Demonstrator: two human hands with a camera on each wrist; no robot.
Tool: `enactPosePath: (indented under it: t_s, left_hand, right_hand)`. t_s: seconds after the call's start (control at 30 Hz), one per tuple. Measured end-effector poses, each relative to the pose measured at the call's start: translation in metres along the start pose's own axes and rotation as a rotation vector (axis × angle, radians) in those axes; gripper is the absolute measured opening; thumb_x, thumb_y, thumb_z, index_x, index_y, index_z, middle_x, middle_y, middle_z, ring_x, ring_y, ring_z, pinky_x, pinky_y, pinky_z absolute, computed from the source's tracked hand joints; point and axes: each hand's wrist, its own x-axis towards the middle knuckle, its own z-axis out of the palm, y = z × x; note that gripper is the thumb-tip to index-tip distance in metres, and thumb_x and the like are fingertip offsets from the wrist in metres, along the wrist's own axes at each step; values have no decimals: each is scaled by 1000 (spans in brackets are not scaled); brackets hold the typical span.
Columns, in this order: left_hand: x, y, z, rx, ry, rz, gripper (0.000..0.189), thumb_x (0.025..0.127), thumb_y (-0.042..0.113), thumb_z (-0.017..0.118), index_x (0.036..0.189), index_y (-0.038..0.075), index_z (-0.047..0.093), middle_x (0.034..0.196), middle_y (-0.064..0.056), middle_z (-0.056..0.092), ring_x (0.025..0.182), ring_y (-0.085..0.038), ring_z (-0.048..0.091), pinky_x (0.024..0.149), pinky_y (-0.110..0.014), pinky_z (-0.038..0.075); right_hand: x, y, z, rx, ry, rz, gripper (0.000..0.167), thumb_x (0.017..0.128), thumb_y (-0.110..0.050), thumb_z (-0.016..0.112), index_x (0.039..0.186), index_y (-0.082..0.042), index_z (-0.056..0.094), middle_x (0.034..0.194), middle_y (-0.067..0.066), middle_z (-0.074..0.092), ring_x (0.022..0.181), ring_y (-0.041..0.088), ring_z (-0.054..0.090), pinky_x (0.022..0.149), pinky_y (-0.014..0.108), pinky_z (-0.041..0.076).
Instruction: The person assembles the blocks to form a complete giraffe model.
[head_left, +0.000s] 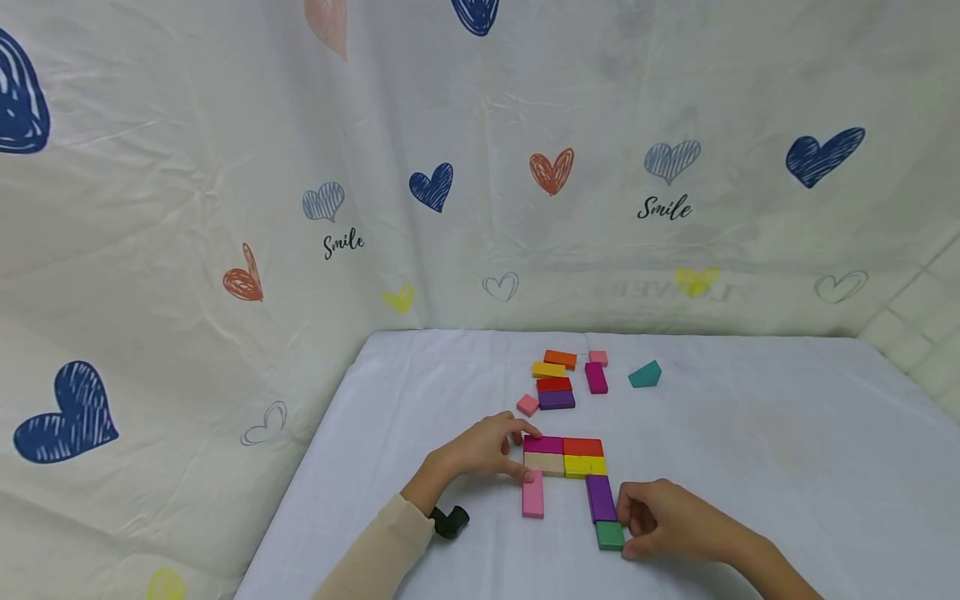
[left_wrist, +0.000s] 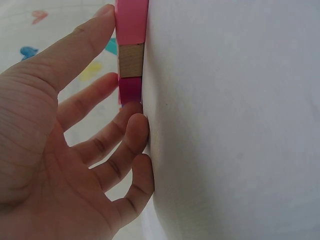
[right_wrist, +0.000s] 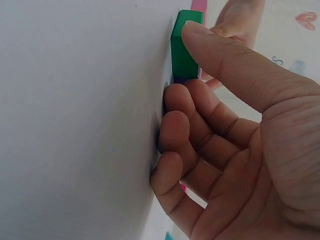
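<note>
Head view: the green block (head_left: 610,536) seems light, stiff, not fragile, good to take by its sides; it lies on the desk (head_left: 787,433), touching the right grip (head_left: 671,518). Left wrist view: the left grip (left_wrist: 55,170), thumb and fingers apart, touches the pink block (left_wrist: 131,22). Right wrist view: fingers also apart, thumb on the green block.

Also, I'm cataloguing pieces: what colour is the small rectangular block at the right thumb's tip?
The block is green, clearest in the right wrist view.
</note>
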Motion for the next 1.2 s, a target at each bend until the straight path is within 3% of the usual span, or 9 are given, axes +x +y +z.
enactPosePath:
  t_s: [0.97, 1.2]
  left_hand:
    - [0, -1, 0, -10, 0, 5, 58, 80, 39, 87, 133, 37, 62, 116, 5, 60, 94, -8, 56, 71, -21, 54]
    - [0, -1, 0, -7, 0, 7, 58, 81, 38, 87, 133, 38, 62, 115, 5, 60, 95, -7, 56, 71, -20, 54]
  right_hand:
    - [3, -2, 2, -25, 5, 16, 36, 78, -32, 89, 93, -16, 60, 75, 1, 59, 70, 12, 55, 59, 21, 41]
    - [3, -7, -9, -61, 21, 11, 33, 81, -32, 87, 95, -17, 61, 76, 2, 59, 71, 13, 55, 59, 22, 43]
